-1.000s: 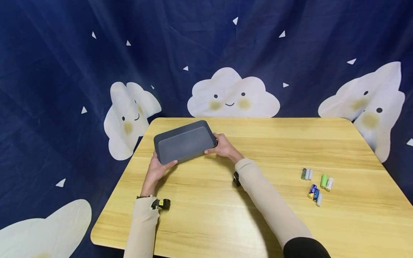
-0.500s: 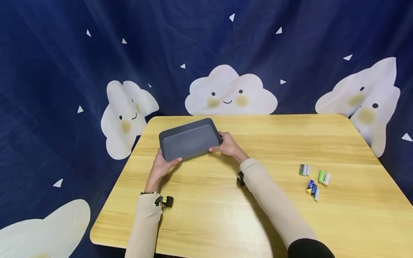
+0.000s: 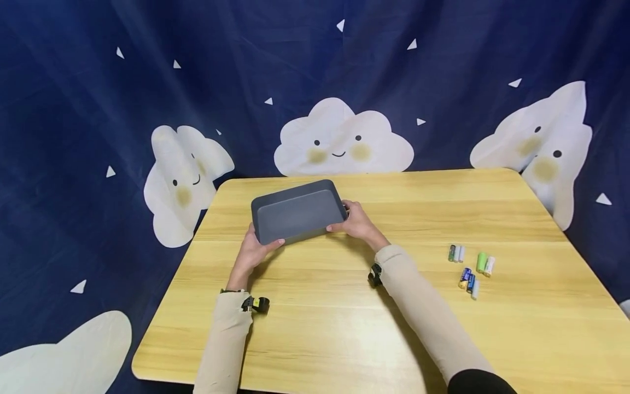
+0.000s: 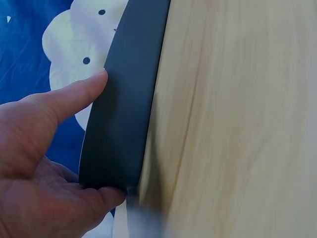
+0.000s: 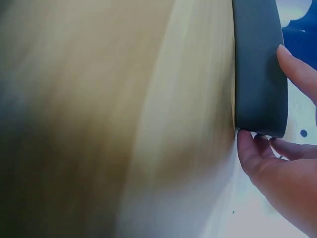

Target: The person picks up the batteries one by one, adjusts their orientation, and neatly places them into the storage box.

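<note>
A dark grey rectangular tray [image 3: 300,214] with low walls is at the back left of the table, set at a slant in the head view. My left hand [image 3: 252,253] grips its near left corner, thumb along the front wall. At the other end, my right hand [image 3: 358,221] holds the right corner, with its thumb on the front wall. Both wrist views show the tray's side [image 4: 126,99] close beside the wood, with fingers at its end. Whether the tray touches the table cannot be told. Its inside holds nothing visible.
Several batteries lie in small groups on the right of the wooden table [image 3: 315,339]: a green one [image 3: 482,262] beside a white one, a blue-and-gold one [image 3: 465,278], and slimmer ones [image 3: 456,253]. Behind the table hangs a dark blue curtain [image 3: 221,33] with clouds.
Both hands have carried the tray a little to the right across the back of the table, keeping their grip. The head view has shifted slightly; the batteries keep their arrangement.
</note>
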Motion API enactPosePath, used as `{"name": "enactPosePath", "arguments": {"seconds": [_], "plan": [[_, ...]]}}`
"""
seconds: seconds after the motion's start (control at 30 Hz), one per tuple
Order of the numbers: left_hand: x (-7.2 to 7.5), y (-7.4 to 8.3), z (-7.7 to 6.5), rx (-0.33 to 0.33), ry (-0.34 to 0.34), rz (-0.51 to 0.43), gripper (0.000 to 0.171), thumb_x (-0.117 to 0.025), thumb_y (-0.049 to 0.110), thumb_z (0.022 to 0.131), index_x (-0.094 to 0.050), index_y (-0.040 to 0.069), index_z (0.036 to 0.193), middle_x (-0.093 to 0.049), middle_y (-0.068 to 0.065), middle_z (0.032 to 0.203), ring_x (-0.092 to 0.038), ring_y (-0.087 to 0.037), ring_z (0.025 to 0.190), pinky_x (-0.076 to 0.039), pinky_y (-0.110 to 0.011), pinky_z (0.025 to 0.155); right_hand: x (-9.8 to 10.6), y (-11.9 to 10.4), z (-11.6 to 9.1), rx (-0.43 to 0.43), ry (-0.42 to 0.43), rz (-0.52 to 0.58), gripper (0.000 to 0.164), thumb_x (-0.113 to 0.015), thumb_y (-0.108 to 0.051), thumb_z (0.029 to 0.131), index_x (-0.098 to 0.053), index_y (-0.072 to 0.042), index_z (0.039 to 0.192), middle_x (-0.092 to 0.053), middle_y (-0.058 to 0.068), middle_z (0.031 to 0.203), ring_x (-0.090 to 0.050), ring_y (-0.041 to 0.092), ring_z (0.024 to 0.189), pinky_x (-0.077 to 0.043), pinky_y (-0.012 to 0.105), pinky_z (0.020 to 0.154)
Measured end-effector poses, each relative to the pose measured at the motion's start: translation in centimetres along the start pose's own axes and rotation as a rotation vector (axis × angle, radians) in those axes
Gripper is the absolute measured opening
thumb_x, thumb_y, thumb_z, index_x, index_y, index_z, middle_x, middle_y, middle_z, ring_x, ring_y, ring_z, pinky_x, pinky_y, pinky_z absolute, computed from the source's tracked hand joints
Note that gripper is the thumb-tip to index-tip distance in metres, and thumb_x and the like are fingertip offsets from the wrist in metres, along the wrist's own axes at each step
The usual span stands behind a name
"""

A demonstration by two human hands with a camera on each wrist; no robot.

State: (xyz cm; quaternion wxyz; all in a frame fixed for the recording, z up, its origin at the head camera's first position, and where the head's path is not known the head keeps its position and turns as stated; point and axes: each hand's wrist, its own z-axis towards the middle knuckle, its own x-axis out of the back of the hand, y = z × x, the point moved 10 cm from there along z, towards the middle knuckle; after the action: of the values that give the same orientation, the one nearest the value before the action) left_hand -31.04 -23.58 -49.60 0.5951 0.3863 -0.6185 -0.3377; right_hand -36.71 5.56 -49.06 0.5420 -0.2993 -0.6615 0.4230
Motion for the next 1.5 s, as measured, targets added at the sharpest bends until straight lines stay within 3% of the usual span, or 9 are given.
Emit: {"name": "enactPosePath", "arguments": {"seconds": [0.33, 0.83, 1.07, 1.3, 1.5], "plan": [[-2.2, 1.2, 0.7, -0.047, -0.058, -0.038, 0.109, -0.088, 0.02, 0.081, -0.019, 0.002, 0.163, -0.041, -0.025, 0.16, -0.041, -0.041, 0.148, -0.029, -0.055, 0.126, 1.9, 1.4, -1.4, -0.036, 0.029, -0.019, 0.102, -0.092, -0.023, 0.075, -0.037, 0.002, 0.157, -0.043, 0.028, 0.147, -0.053, 0.042, 0.127, -0.044, 0.054, 0.116], [-5.7, 3.5, 1.8, -0.126, -0.15, -0.048, 0.106, -0.087, 0.02, 0.083, -0.019, 0.001, 0.163, -0.036, -0.025, 0.163, -0.035, -0.041, 0.152, -0.027, -0.055, 0.128, 5.3, 3.2, -3.5, -0.104, 0.063, -0.032, 0.111, -0.091, -0.024, 0.076, -0.026, 0.004, 0.161, -0.034, 0.032, 0.155, -0.048, 0.045, 0.133, -0.04, 0.055, 0.12], [-7.1, 4.4, 2.1, -0.141, -0.169, -0.06, 0.105, -0.088, 0.015, 0.081, -0.023, 0.001, 0.162, -0.041, -0.023, 0.161, -0.038, -0.04, 0.151, -0.028, -0.055, 0.127, 6.5, 3.9, -4.6, -0.124, 0.08, -0.02, 0.111, -0.091, -0.023, 0.075, -0.026, 0.004, 0.161, -0.036, 0.031, 0.152, -0.049, 0.044, 0.13, -0.041, 0.055, 0.118], [-8.3, 5.0, 2.1, -0.137, -0.2, -0.068, 0.106, -0.088, 0.015, 0.08, -0.023, 0.002, 0.163, -0.042, -0.023, 0.161, -0.039, -0.041, 0.151, -0.028, -0.055, 0.127, 7.3, 4.1, -5.6, -0.11, 0.093, 0.005, 0.103, -0.091, -0.016, 0.075, -0.033, 0.004, 0.158, -0.05, 0.031, 0.138, -0.057, 0.043, 0.12, -0.047, 0.053, 0.11], [-9.1, 5.6, 2.1, -0.164, -0.213, -0.071, 0.107, -0.088, 0.015, 0.081, -0.021, 0.001, 0.163, -0.039, -0.024, 0.163, -0.036, -0.042, 0.152, -0.027, -0.057, 0.128, 8.1, 4.8, -6.2, -0.151, 0.11, 0.008, 0.11, -0.091, -0.017, 0.074, -0.026, 0.004, 0.16, -0.042, 0.032, 0.147, -0.053, 0.045, 0.126, -0.042, 0.055, 0.116]]}}
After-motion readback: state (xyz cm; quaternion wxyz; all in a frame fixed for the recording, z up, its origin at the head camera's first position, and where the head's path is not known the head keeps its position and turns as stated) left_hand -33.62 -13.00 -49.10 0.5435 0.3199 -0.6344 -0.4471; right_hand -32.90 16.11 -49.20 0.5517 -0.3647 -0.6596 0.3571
